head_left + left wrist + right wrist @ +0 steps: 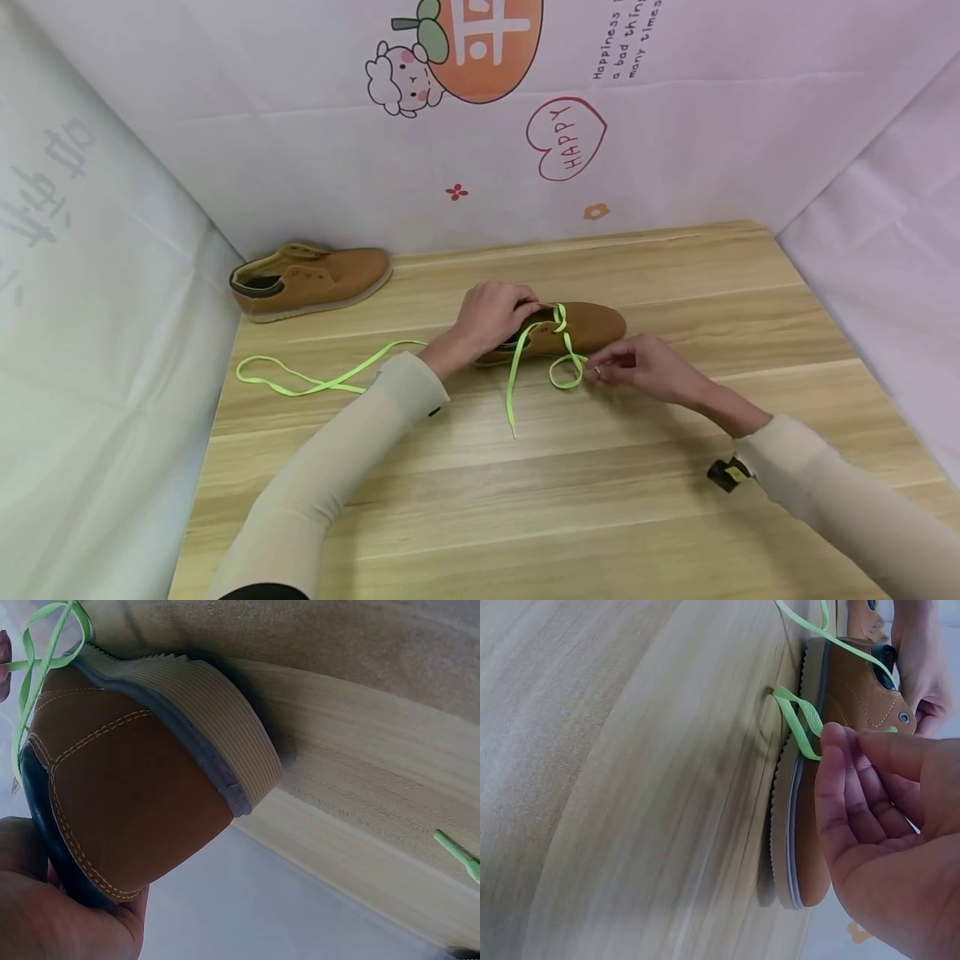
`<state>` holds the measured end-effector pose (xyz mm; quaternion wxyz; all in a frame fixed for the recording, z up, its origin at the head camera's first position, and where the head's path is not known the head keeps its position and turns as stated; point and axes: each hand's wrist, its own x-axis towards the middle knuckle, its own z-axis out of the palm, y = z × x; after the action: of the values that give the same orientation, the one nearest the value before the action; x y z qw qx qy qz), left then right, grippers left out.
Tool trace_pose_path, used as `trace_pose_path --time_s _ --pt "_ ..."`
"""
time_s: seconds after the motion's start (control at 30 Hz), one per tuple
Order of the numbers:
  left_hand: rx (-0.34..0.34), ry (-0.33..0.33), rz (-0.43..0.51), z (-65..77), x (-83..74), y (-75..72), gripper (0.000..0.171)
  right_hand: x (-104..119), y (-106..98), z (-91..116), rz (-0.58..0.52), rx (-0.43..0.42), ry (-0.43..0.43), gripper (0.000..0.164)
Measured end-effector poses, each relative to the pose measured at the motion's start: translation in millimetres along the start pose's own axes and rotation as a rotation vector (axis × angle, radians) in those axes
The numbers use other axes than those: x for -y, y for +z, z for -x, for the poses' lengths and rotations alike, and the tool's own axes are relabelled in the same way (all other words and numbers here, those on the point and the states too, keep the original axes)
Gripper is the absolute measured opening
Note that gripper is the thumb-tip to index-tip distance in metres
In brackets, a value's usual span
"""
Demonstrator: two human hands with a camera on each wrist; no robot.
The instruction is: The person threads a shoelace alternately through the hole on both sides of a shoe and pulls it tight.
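Observation:
A brown shoe (597,323) lies on the wooden table with its toe to the right. My left hand (487,315) grips the shoe by its dark padded collar, as the left wrist view shows at the heel (139,795). A bright green shoelace (514,379) passes through its front eyelets. One end hangs over the near side onto the wood. Beside the toe, my right hand (647,367) pinches the other part of the lace between thumb and forefinger; a small loop (793,727) dangles from the pinch in the right wrist view. The tip inside the fingers is hidden.
A second brown shoe (337,279), with no lace in its eyelets, stands at the table's back left corner. Another green lace (281,390) lies looped on the wood, partly behind my left forearm. White printed cloth (300,167) walls the table's back and sides.

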<state>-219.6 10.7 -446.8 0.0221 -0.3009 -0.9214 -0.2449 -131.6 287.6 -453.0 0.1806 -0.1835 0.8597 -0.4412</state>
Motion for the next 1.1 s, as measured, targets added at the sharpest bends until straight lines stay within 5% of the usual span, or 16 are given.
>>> trace_pose_path --time_s 0.17,0.4,0.57,0.9,1.1 --pt "0.010 -0.026 0.002 -1.3 0.2 0.5 0.020 4.1 -0.1 -1.7 0.020 -0.046 -0.026 0.014" --pt "0.022 -0.046 -0.019 -5.0 -1.7 1.5 0.020 11.2 -2.4 -6.7 0.190 -0.170 -0.164 0.011" --pt "0.020 -0.018 -0.060 -8.1 -1.8 2.7 0.019 19.3 -7.3 -13.4 0.143 -0.175 -0.195 0.013" --pt "-0.008 -0.038 -0.046 -9.2 -1.2 5.3 0.022 45.3 -19.9 -25.9 0.116 -0.199 -0.047 0.010" --pt "-0.009 -0.039 -0.053 -9.3 -0.6 5.9 0.023 53.9 -27.6 -33.5 0.144 -0.195 -0.054 0.006"
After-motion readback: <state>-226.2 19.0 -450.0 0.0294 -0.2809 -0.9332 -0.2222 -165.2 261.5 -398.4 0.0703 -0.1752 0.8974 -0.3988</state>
